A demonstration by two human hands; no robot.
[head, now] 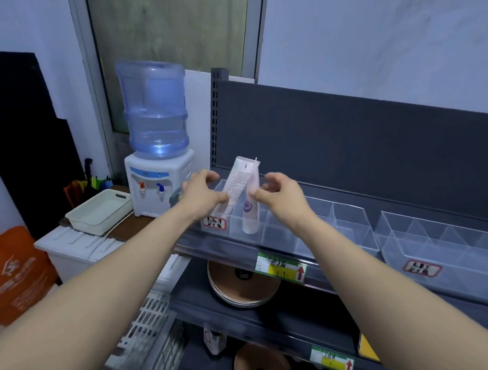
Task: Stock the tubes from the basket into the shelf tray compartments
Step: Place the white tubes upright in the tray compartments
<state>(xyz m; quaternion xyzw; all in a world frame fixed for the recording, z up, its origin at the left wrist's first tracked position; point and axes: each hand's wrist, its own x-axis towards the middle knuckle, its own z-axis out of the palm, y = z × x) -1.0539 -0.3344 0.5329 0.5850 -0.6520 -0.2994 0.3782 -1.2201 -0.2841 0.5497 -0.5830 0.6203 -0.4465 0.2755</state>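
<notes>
A person's two bare arms reach to the top shelf, where two tubes stand in a clear tray (349,213) of small compartments. The left hand (203,193) is loosely curled, its thumb against the lower part of a white tube (238,181); the fingers above it close on nothing. The right hand (280,195) is cupped the same way, thumb tip touching a pink tube (249,212), fingers arched in the air. Between the hands the tubes stand crimped ends up and lean together at the top. The white one is in the tray's leftmost front compartment, behind a handwritten label (214,223), and the pink one in the next compartment toward the right hand. Right of the right hand sits a second clear tray (438,240). Left of the left hand stands a water dispenser (154,183) with a cream basket (98,212) beside it. Below the hands, brown plates (241,285) are stacked on the next shelf.
</notes>
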